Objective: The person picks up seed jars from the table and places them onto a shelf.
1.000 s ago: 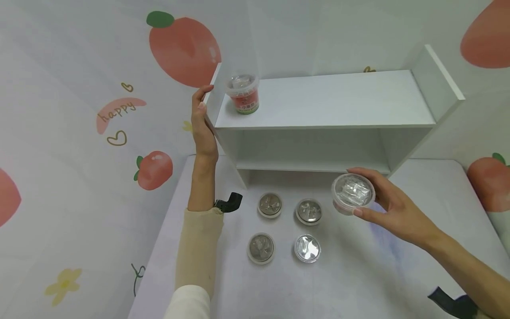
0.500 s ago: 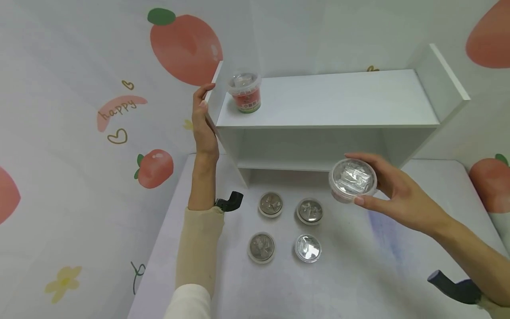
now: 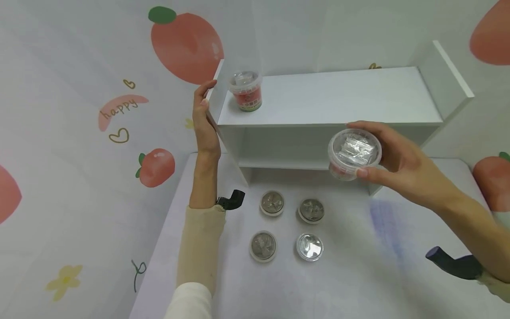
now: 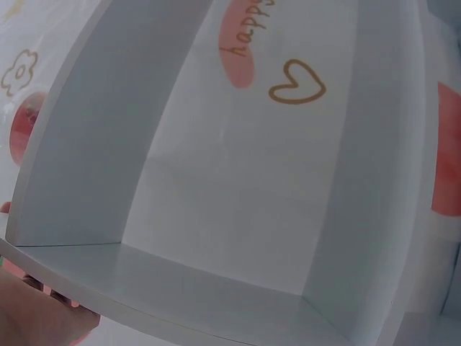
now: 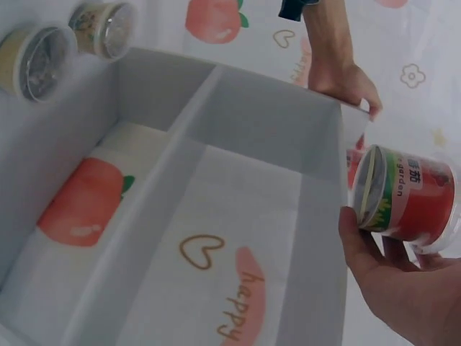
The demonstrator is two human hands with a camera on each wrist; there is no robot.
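Observation:
My left hand (image 3: pixel 206 124) grips the upper left side panel of a white shelf unit (image 3: pixel 338 99), fingers over its edge; in the left wrist view that hand (image 4: pixel 39 313) shows at the bottom left corner. In my right hand (image 3: pixel 406 166) is a clear-lidded plastic cup (image 3: pixel 353 153), held between thumb and fingers in front of the shelf. The right wrist view shows the cup's red and green label (image 5: pixel 418 191) close to the unit's top board. A matching cup (image 3: pixel 247 93) stands upright at the left end of the top shelf.
Several lidded cups stand on the white table below the unit, among them a front right cup (image 3: pixel 309 247) and a back left cup (image 3: pixel 272 203). The unit's right side panel (image 3: pixel 446 84) rises above the top shelf. A fruit-printed wall (image 3: pixel 79 177) borders the left.
My right hand has raised the cup from near the lower shelf to just below the top shelf's front edge. The left hand keeps its grip on the side panel.

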